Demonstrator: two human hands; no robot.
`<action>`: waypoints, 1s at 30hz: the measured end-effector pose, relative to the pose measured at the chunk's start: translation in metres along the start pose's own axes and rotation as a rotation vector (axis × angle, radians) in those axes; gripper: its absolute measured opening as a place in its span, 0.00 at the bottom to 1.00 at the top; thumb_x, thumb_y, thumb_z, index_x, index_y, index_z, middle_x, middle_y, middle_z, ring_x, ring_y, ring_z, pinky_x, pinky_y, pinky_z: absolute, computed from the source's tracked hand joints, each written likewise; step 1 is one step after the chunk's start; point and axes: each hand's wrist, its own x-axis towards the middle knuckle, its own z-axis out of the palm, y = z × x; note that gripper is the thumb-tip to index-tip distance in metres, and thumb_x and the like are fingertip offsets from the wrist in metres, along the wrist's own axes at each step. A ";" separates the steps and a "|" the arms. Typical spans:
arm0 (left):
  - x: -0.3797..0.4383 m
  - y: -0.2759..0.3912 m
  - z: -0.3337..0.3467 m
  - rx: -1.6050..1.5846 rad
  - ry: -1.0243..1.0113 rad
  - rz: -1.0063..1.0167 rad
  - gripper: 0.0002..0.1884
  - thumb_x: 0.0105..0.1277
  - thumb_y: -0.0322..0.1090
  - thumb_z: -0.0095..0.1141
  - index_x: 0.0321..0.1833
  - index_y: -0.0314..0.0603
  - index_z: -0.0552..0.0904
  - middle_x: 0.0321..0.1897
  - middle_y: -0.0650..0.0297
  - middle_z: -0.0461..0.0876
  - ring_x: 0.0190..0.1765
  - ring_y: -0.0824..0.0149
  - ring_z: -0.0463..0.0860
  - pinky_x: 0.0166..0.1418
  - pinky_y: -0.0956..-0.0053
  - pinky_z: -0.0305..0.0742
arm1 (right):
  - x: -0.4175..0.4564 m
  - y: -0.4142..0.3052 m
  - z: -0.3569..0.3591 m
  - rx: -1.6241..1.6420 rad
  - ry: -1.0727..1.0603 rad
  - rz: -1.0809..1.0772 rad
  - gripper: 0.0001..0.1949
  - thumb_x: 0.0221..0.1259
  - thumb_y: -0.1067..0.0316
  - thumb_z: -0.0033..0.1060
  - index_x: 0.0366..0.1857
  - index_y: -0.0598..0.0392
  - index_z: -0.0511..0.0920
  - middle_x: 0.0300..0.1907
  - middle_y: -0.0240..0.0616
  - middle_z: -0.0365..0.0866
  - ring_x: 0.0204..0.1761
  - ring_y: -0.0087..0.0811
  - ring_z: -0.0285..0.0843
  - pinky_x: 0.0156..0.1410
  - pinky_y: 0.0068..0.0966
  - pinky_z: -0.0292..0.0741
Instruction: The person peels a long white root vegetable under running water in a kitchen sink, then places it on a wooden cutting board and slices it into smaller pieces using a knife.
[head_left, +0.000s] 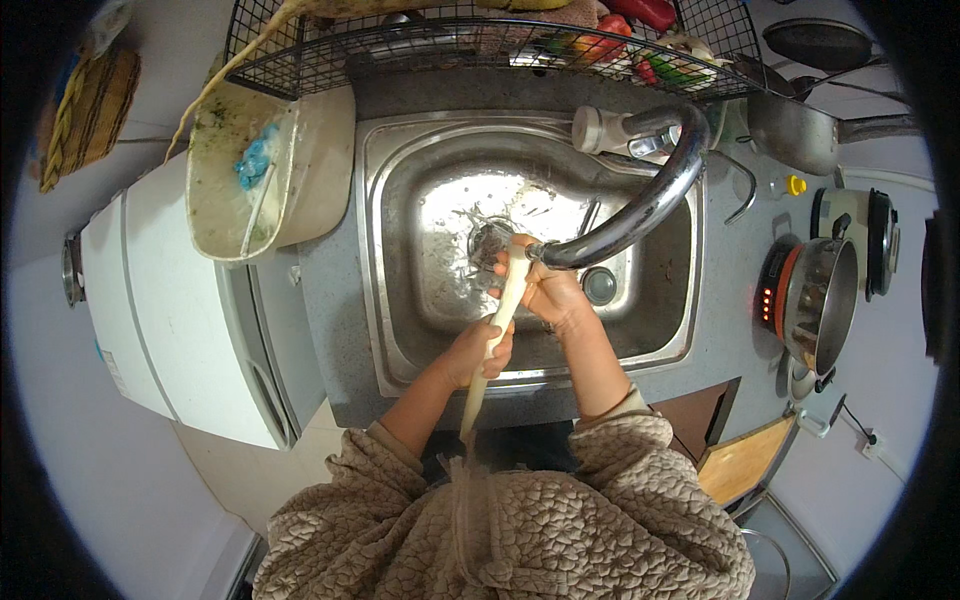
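A long, pale, peeled root vegetable (513, 289) slants over the near part of a stainless steel sink (660, 330). My left hand (480, 351) is wrapped around its middle. My right hand (553, 291) holds the upper part, with fingers showing on the far side of the root. The lower end tapers towards my body, past the sink's front rim. Right beside the upper end is the spout of a curved chrome faucet (660, 206). Below the hands, the drain (491, 241) is partly visible in the wet basin.
A dirty plastic bin (319, 165) stands left of the sink, beside a white refrigerator (172, 315). Behind the sink, a black wire basket (420, 45) holds vegetables. A round dark stopper (599, 285) lies in the basin. On the right are a metal pot (821, 300) and a saucepan (795, 131).
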 end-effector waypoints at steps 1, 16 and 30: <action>-0.001 0.002 0.002 -0.016 0.002 0.012 0.11 0.61 0.43 0.40 0.34 0.43 0.66 0.14 0.69 0.61 0.12 0.76 0.59 0.13 0.81 0.53 | 0.000 0.000 0.003 0.002 0.000 -0.005 0.19 0.60 0.63 0.51 0.55 0.52 0.65 0.43 0.45 0.75 0.42 0.39 0.77 0.45 0.47 0.78; 0.001 -0.009 -0.004 -0.354 -0.247 0.158 0.17 0.66 0.46 0.38 0.41 0.38 0.70 0.17 0.66 0.65 0.14 0.75 0.63 0.14 0.79 0.59 | 0.029 -0.002 0.018 -0.423 0.215 -0.033 0.15 0.65 0.58 0.47 0.42 0.61 0.71 0.30 0.34 0.70 0.25 0.28 0.73 0.32 0.26 0.79; 0.001 0.009 0.022 -0.055 0.128 0.094 0.13 0.69 0.43 0.30 0.46 0.44 0.65 0.20 0.68 0.63 0.15 0.77 0.59 0.16 0.81 0.56 | 0.001 0.007 0.006 -0.112 -0.016 -0.081 0.38 0.50 0.81 0.42 0.68 0.43 0.45 0.55 0.48 0.64 0.49 0.40 0.73 0.51 0.31 0.76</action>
